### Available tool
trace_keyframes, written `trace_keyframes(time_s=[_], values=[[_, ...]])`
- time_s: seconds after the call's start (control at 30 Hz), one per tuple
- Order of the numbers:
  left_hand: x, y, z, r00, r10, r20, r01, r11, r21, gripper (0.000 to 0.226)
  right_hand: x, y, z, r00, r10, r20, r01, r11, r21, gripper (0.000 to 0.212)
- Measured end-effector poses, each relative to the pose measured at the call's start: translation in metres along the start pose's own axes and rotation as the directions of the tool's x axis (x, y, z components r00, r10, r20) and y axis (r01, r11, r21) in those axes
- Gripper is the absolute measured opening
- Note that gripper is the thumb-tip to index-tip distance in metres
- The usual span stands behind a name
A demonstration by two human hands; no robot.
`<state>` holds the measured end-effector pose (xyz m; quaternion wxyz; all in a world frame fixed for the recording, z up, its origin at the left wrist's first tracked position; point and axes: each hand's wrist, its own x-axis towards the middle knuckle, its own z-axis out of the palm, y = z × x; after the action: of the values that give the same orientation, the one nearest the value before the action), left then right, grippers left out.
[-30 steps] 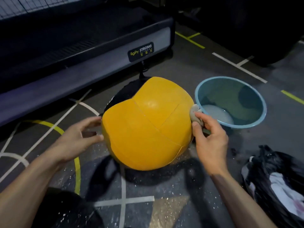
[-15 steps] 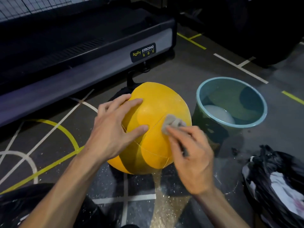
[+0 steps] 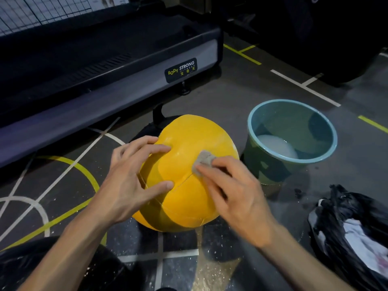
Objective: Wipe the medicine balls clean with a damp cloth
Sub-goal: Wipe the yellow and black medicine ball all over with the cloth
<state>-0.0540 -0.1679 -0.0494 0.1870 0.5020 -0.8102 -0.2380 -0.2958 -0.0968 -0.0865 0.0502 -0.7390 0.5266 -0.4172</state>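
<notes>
Dark gym floor [image 3: 241, 95] with white and yellow line markings, pale specks scattered in the lower centre. Treadmill [image 3: 105, 66] with a "BODY STRONG" label runs across the upper left; wire mesh in the top-left corner. Blue bucket [image 3: 327, 152] right of centre, cloudy water in the bottom. Black bag [image 3: 336, 223] with white fabric inside at lower right. Yellow ball [image 3: 189, 160] sits on the floor mid-frame, just beside the bucket's left side. Left hand [image 3: 130, 183] rests on the ball's upper left, fingers [image 3: 155, 149] spread and mostly straight, thumb out across the seam, pressing the surface. Right hand [image 3: 233, 196] on the ball's upper right, fingers together and bent over a small grey cloth [image 3: 202, 161], pinning it against the ball; most of the cloth is under the fingertips.
</notes>
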Motion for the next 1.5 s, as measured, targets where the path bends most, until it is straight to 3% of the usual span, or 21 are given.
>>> trace_keyframes(time_s=[0.03, 0.13, 0.2, 0.3, 0.37, 0.43, 0.5, 0.53, 0.57, 0.67, 0.73, 0.87, 1.0, 1.13, 1.23, 1.33, 1.43, 1.5], values=[[-0.002, -0.002, -0.001, 1.000, 0.005, 0.004, -0.005, 1.000, -0.001, 0.074, 0.006, 0.014, -0.002, 1.000, 0.021, -0.016, -0.021, 1.000, -0.001, 0.024], [-0.004, -0.004, -0.002, 1.000, 0.003, 0.011, -0.003, 1.000, -0.002, 0.075, 0.030, 0.060, -0.005, 0.917, 0.354, -0.182, -0.353, 0.935, 0.037, 0.023], [-0.006, -0.007, -0.005, 1.000, 0.000, 0.016, 0.000, 1.000, -0.002, 0.075, 0.031, 0.053, 0.002, 0.878, 0.431, -0.205, -0.429, 0.901, 0.058, 0.022], [-0.012, -0.019, -0.015, 0.999, -0.010, 0.035, 0.010, 1.000, 0.006, 0.075, 0.015, -0.004, 0.011, 0.986, 0.147, -0.077, -0.138, 0.984, 0.114, 0.022], [-0.015, -0.027, -0.022, 0.998, -0.012, 0.066, 0.011, 1.000, 0.012, 0.075, 0.011, -0.011, 0.013, 1.000, -0.023, 0.011, 0.023, 0.997, 0.067, 0.023], [-0.016, -0.031, -0.026, 0.996, -0.023, 0.081, 0.022, 1.000, 0.013, 0.076, 0.024, 0.020, 0.014, 0.990, 0.124, -0.066, -0.121, 0.991, 0.052, 0.023], [-0.017, -0.032, -0.029, 0.996, -0.037, 0.084, 0.036, 0.999, 0.008, 0.076, 0.037, 0.049, 0.013, 0.919, 0.361, -0.162, -0.358, 0.933, 0.047, 0.023], [-0.019, -0.032, -0.029, 0.995, -0.041, 0.086, 0.041, 0.999, 0.007, 0.076, 0.036, 0.052, 0.013, 0.896, 0.412, -0.166, -0.411, 0.911, 0.041, 0.022], [-0.020, -0.032, -0.030, 0.995, -0.045, 0.093, 0.045, 0.999, 0.001, 0.075, 0.034, 0.044, 0.015, 0.900, 0.406, -0.159, -0.404, 0.914, 0.047, 0.022], [-0.021, -0.040, -0.039, 0.986, -0.095, 0.139, 0.096, 0.995, 0.001, 0.073, 0.020, -0.010, 0.027, 0.982, 0.165, -0.095, -0.151, 0.978, 0.142, 0.022], [-0.021, -0.048, -0.047, 0.977, -0.114, 0.177, 0.116, 0.993, 0.002, 0.074, 0.008, -0.032, 0.038, 0.994, 0.068, -0.081, -0.055, 0.986, 0.157, 0.024], [-0.026, -0.053, -0.061, 0.977, -0.138, 0.162, 0.133, 0.990, 0.039, 0.073, 0.003, -0.050, 0.059, 0.992, 0.094, -0.083, -0.084, 0.989, 0.122, 0.025], [-0.025, -0.034, -0.056, 0.998, -0.067, -0.001, 0.067, 0.997, 0.042, 0.046, -0.004, -0.058, 0.060, 0.993, 0.087, -0.081, -0.079, 0.992, 0.099, 0.028], [-0.011, -0.023, -0.038, 0.998, -0.066, -0.007, 0.066, 0.993, 0.099, 0.071, -0.015, -0.066, 0.054, 1.000, 0.012, -0.024, -0.011, 0.999, 0.051, 0.039], [-0.010, -0.025, -0.037, 0.996, -0.094, -0.009, 0.095, 0.991, 0.094, 0.071, -0.012, -0.055, 0.047, 1.000, -0.025, -0.004, 0.026, 0.998, 0.056, 0.039], [-0.014, -0.030, -0.041, 0.991, -0.135, 0.007, 0.134, 0.988, 0.073, 0.071, -0.001, -0.006, 0.044, 0.980, 0.183, -0.082, -0.175, 0.980, 0.098, 0.031], [-0.019, -0.039, -0.045, 0.991, -0.134, 0.009, 0.133, 0.989, 0.072, 0.070, 0.005, 0.038, 0.043, 0.853, 0.512, -0.097, -0.501, 0.857, 0.119, 0.025], [-0.022, -0.043, -0.045, 0.992, -0.128, 0.020, 0.127, 0.990, 0.055, 0.071, 0.001, 0.022, 0.041, 0.860, 0.498, -0.106, -0.479, 0.862, 0.164, 0.025]])
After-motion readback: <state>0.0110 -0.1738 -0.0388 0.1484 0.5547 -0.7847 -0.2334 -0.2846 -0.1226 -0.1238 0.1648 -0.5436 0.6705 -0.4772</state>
